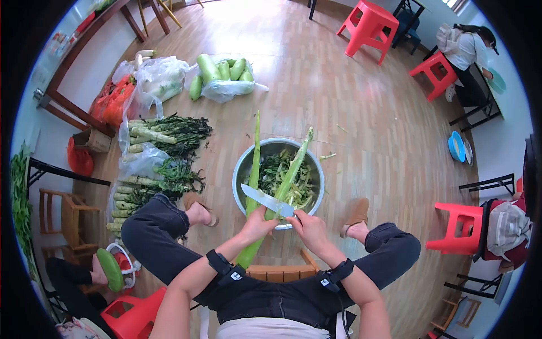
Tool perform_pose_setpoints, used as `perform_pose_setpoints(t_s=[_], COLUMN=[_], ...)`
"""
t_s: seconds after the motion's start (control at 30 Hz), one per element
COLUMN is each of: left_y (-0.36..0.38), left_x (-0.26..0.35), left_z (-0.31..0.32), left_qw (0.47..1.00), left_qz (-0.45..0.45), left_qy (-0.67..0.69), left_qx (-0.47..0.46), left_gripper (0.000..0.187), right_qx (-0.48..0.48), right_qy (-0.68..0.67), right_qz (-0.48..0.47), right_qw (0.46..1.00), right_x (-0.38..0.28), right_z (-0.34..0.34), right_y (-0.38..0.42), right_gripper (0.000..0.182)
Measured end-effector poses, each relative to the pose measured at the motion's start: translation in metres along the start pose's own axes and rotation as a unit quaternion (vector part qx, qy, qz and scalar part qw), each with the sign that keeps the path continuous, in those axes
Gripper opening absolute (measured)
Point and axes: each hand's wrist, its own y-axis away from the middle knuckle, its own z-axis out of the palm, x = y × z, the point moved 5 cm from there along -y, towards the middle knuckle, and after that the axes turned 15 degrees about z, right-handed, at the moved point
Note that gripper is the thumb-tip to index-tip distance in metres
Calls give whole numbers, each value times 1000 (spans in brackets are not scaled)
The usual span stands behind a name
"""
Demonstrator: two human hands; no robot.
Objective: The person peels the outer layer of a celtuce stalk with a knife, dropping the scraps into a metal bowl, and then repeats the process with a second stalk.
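Head view: left hand (258, 226) is closed around a thick green stalk (295, 164), which slants across a metal bowl (322, 183) on the floor (361, 141). Right hand (310, 227) grips a knife (259, 196) by its handle, fingers wrapped; the blade points to the left and crosses over the stalk. A second, narrower stalk (257, 152) leans inside the bowl's left side. Bowl contents: dark leaves and pale green peelings (302, 195); a few scraps lie on the floor just beside its right rim. Left of the bowl, leafy stems (152, 135) lie in bunches, partly on plastic. Beyond them, green gourds (209, 69) sit in an open clear bag (226, 90). Upper right: another person (466, 53) sits on a red stool (435, 74), well apart from the bowl
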Motion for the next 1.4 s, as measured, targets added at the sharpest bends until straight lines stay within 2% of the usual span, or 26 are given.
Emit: perform_pose_setpoints(t_s=[0.27, 0.33, 0.37, 0.43, 0.53, 0.6, 0.67, 0.73, 0.97, 1.03, 1.17, 1.27, 1.33, 1.4], left_y=[8, 8, 8, 10, 12, 13, 15, 14, 10, 10, 10, 15, 18, 18], left_x=[6, 4, 4, 5, 3, -2, -7, -8, -4, -5, -6, -9, -8, -9], left_z=[11, 9, 8, 5, 4, 6, 11, 14, 21, 22, 23, 26, 29, 31], left_qw=[999, 999, 998, 998, 998, 998, 999, 999, 998, 998, 998, 998, 998, 997], left_qz=[3, 9, 12, 13, 9, 4, 3, -4, -19, -15, -8, -18, -16, -13], left_qy=[39, 48, 57, 57, 56, 57, 51, 52, 61, 63, 61, 53, 56, 59], left_qx=[15, 17, 19, 23, 29, 32, -3, -3, 6, 1, -9, -15, -30, -45], left_gripper=[50, 50, 51, 51, 51, 51, 52, 52, 51, 50, 49, 48, 48, 48], right_qx=[5, 9, 9, 2, -5, -2, 1, 37, 49, 52, 30, 81, 76, 61], right_qy=[14, 76, 77, 83, 68, 67, 64, 33, 0, 7, 4, -57, -147, -136], right_qz=[-14, 16, 14, 26, -36, -41, -44, -60, -71, -25, -3, -20, 42, 54], right_qw=[1000, 997, 997, 996, 997, 997, 997, 997, 996, 998, 1000, 995, 985, 987], right_x=[-7, -12, -12, -10, -17, -12, -7, -4, 6, 4, 4, 14, 24, 21], right_z=[3, 2, 4, 9, 7, 11, 15, 12, 5, 1, 0, -7, -23, -32], right_y=[-7, -8, -10, -12, -10, -11, -14, -15, -21, -20, -22, -34, -45, -43], right_gripper=[33, 39, 39, 51, 56, 56, 57, 48, 48, 45, 43, 41, 40, 40])
